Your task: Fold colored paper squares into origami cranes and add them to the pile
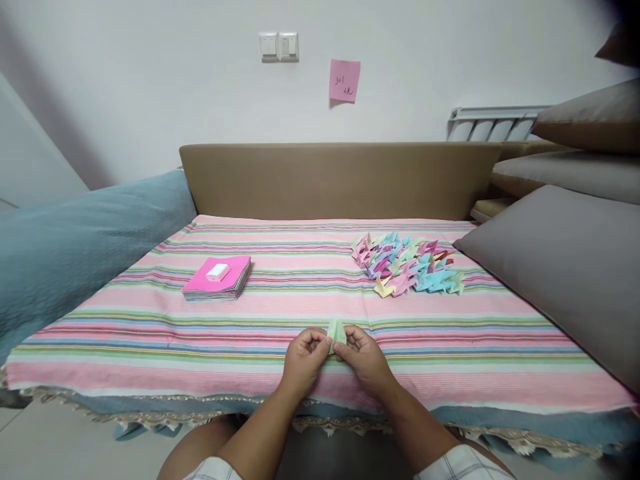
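A small piece of pale green folded paper [337,331] is held up between both hands, just above the front part of the striped cloth [300,300]. My left hand [307,357] pinches its left edge with thumb and fingers. On the opposite edge, my right hand [363,357] grips it the same way. Ahead and to the right lies a cluster of folded paper cranes [407,265] in pink, blue, green, purple, yellow and red. Left of the hands sits a stack of coloured paper sheets [220,277], pink on top, with a small white block [218,272] resting on it.
Grey cushions [565,267] are piled along the right side. A blue-covered armrest [100,233] borders the left, and a brown backrest [335,180] runs across the back. On the wall are a pink note [345,80] and light switches [279,47].
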Motion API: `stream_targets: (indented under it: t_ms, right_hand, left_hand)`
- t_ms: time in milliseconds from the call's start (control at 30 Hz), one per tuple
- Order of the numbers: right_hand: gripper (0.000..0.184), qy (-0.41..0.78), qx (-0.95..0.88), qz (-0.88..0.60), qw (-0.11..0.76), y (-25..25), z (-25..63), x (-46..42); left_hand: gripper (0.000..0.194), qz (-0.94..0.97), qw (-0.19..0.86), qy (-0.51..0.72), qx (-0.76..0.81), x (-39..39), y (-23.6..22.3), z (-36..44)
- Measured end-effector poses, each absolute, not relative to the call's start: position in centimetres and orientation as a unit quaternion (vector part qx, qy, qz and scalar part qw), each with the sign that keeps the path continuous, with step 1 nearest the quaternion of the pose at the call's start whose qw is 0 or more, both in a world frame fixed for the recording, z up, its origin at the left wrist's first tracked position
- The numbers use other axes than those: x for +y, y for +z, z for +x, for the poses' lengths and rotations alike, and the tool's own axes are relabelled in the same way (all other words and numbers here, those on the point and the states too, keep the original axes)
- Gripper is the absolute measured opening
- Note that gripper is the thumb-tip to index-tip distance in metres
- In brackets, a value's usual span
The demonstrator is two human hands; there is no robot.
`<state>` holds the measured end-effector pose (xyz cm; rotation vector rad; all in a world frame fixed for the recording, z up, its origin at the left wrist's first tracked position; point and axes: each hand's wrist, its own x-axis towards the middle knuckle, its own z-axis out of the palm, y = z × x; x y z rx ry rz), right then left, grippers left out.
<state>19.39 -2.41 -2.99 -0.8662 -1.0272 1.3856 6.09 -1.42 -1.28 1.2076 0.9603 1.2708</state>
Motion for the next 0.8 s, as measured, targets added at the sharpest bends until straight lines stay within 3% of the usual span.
stream_targets:
  t_ms: [500,600,800]
  right_hand:
    - [0.033,0.588,-0.437,-0.386,0.56,-2.45,19.2,-2.54]
    - [0.033,0.569,-0.461,-0.39,0.557,-2.66,19.13,-2.62]
    - [0.036,0.545,-0.477,-0.396,0.565,-3.16,19.13,-2.79]
  left_hand:
    - [0.03,0.489,0.584,0.529,0.375,-1.48,-1.31,5.73]
    - [0.037,0.481,0.609,0.509,0.372,-1.39,-1.01,5.72]
    - [0.032,0.498,0.616,0.463,0.397,-0.97,-1.35,5.41]
